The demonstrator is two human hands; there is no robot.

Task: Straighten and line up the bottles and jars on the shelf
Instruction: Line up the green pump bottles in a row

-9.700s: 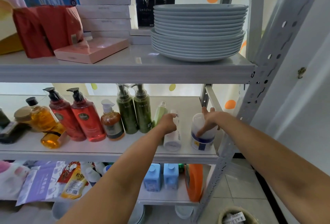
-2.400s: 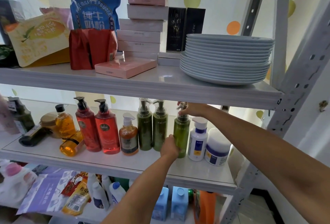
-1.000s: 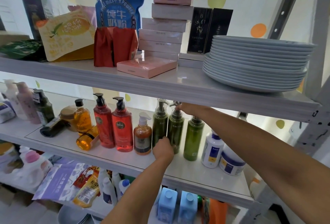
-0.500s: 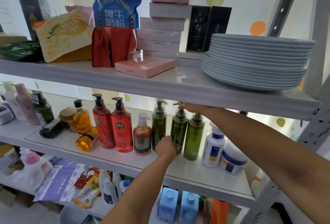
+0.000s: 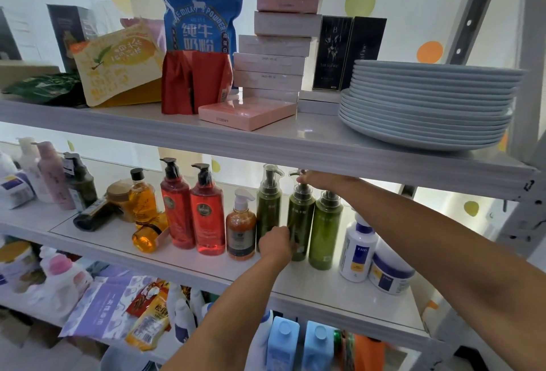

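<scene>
Plastic of the middle green bottle (image 5: pixel 302 214) looks stiff and slick. Left hand (image 5: pixel 277 244) grips it low; above those fingers, right hand (image 5: pixel 318 180) pinches its top.

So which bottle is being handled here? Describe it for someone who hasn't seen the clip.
Look at the middle shelf, under the stack of plates. Three green pump bottles stand side by side there; it is the middle green pump bottle. It alone has the left hand gripping it low down and the right hand on its pump.
</scene>
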